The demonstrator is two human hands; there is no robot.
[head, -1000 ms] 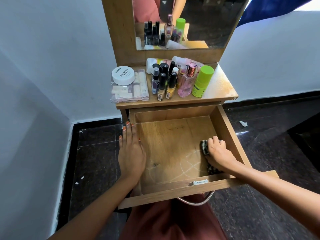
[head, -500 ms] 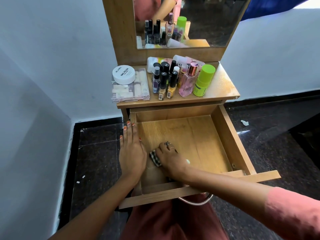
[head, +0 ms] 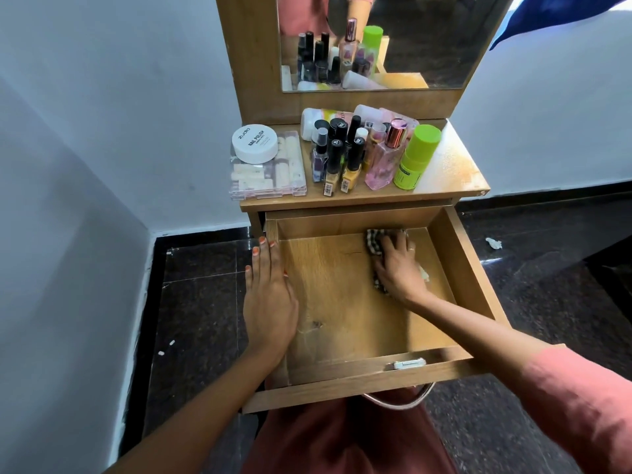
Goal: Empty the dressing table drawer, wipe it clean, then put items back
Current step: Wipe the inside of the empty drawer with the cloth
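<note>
The right hand point(head: 396, 265), fingers spread flat, presses a checked cloth point(head: 374, 238) onto the emptied drawer point(head: 468, 268) floor at its far wall, while the left hand point(head: 270, 295) lies flat and empty on the side rim, apparently steadying it; nail polish bottles point(head: 352, 162) wait beyond both hands

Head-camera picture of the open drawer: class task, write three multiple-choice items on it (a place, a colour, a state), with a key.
1. Where in the drawer is the checked cloth?
A) back right B) front left C) front right
2. What colour is the cap of the rightmost bottle on the tabletop?
A) red B) lime green C) black
3. How does the left hand lie?
A) flat on the drawer's left wall B) round a jar C) clenched in a fist

Key: 1 A, the right hand presses it near the back wall; 2 B, the cap is bright green; 3 A, its fingers lie straight.
</note>
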